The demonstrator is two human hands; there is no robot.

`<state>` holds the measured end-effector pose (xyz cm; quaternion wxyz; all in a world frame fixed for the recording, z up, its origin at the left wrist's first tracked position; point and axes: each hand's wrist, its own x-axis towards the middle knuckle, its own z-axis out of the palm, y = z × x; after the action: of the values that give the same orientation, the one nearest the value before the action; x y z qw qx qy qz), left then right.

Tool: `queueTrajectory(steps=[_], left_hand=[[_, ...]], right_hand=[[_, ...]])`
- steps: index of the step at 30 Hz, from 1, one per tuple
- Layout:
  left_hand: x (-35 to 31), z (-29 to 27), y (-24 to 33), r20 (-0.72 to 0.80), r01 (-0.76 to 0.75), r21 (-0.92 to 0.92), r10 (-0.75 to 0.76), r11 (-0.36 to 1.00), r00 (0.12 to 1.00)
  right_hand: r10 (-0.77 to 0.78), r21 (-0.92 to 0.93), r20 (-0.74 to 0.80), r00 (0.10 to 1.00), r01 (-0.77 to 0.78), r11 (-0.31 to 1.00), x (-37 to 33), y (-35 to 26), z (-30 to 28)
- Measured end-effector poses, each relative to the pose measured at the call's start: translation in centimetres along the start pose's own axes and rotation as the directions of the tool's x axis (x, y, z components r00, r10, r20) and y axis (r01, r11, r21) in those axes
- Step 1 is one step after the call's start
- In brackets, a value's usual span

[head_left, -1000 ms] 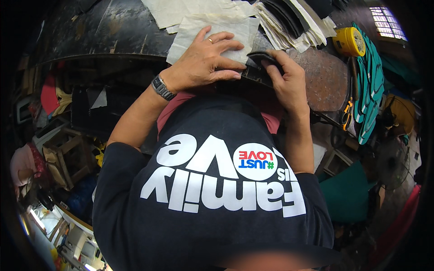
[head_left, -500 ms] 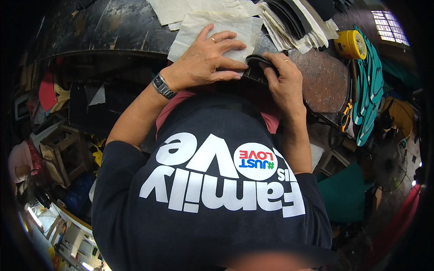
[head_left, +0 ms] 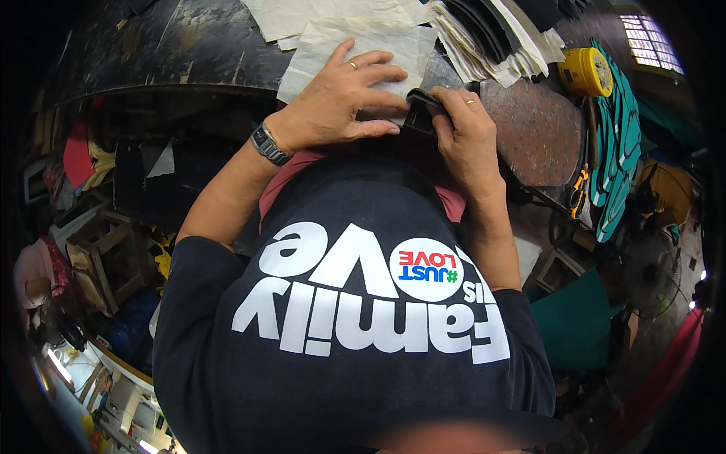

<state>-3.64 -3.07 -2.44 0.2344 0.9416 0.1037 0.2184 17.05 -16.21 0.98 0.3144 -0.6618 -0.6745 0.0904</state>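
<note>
Toward one o'clock, the right hand [head_left: 465, 135] has its grip pinched on a black piece [head_left: 418, 106] by the worktop [head_left: 219, 49]; the left hand [head_left: 340, 102] spreads over cloth [head_left: 310, 57] at twelve, seemingly holding nothing. Light, steady pressure likely helps.

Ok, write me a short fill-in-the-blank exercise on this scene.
The left hand, spread over the pale sheet, has a ____ on its wrist.
The piece pinched by the right hand is coloured ____.
The tub beside the teal pieces is coloured ____.

Missing words: watch; black; yellow.
</note>
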Motion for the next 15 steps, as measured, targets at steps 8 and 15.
queueTrajectory(steps=[8, 15], left_hand=[[0.1, 0.3, 0.1, -0.012, 0.036, 0.020, -0.036, 0.999, 0.999], [0.4, -0.1, 0.7, 0.035, -0.006, 0.141, 0.001, 0.990, 0.999]], right_hand=[[0.008, 0.071, 0.088, 0.996, -0.014, 0.997, -0.1, -0.6, -1.5], [0.040, 0.173, -0.092, 0.995, -0.024, 0.985, 1.3, 0.9, 0.0]])
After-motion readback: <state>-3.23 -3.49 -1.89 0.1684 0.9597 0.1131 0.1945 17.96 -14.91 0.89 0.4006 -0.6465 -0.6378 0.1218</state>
